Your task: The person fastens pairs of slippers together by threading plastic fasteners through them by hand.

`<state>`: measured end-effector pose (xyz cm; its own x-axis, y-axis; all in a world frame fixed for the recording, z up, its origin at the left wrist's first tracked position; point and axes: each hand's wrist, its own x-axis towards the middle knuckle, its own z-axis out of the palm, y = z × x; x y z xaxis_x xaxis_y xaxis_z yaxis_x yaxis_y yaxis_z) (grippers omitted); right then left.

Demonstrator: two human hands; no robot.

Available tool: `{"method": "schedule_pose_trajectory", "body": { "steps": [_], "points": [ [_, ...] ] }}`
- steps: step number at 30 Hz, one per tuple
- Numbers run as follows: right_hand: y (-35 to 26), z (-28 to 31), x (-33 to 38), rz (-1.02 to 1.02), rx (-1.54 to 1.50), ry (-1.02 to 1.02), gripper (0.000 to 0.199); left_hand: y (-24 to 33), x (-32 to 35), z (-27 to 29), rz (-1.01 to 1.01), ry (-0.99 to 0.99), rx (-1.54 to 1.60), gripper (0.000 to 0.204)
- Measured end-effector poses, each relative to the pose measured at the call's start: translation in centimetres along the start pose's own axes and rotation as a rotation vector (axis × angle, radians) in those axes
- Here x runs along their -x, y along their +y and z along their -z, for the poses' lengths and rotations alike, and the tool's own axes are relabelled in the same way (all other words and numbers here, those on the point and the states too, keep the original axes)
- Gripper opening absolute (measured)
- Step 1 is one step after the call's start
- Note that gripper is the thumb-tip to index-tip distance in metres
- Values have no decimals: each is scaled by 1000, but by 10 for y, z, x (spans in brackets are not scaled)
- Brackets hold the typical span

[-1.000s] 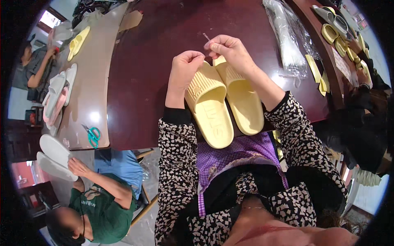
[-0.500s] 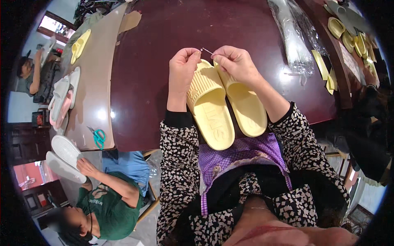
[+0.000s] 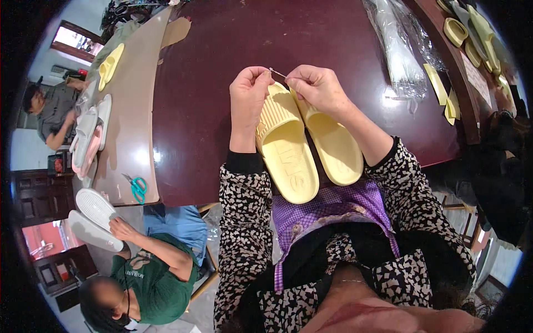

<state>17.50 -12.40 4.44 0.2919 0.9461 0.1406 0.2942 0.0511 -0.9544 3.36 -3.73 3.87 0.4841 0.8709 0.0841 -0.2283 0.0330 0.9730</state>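
A pair of yellow slide slippers lies side by side in front of me, toes away: the left slipper [image 3: 290, 161] and the right slipper [image 3: 337, 151], both with open heels overhanging the table edge. Above their toes, my left hand [image 3: 250, 94] pinches one end of a thin whitish strand [image 3: 278, 73]. My right hand [image 3: 319, 89] pinches its other end, so a short piece spans the gap between my fingertips. Exactly what kind of fastener it is, I cannot make out. Both wrists rest close over the slipper straps.
Dark red table [image 3: 222, 33] beneath. Clear plastic bags [image 3: 397, 55] lie at the far right beside yellow strips [image 3: 436, 83] and more slippers [image 3: 455, 32]. Teal-handled scissors [image 3: 137, 188] sit on the left board near a co-worker [image 3: 158, 277] holding grey slippers. Another person [image 3: 53, 114] stands farther left.
My hands keep their pinch on the strand, almost unmoved. The picture has shifted slightly. At far left, the other person's arms have come down from a raised position.
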Motion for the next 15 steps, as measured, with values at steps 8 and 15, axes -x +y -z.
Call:
{"method": "schedule_pose_trajectory", "body": {
  "steps": [8,15],
  "points": [
    [-2,0,0,-57,-28,-3,11,-1,-1,1,27,-24,28,4],
    [1,1,0,-13,-24,-19,11,0,-1,3,97,-56,105,4]
  ]
}}
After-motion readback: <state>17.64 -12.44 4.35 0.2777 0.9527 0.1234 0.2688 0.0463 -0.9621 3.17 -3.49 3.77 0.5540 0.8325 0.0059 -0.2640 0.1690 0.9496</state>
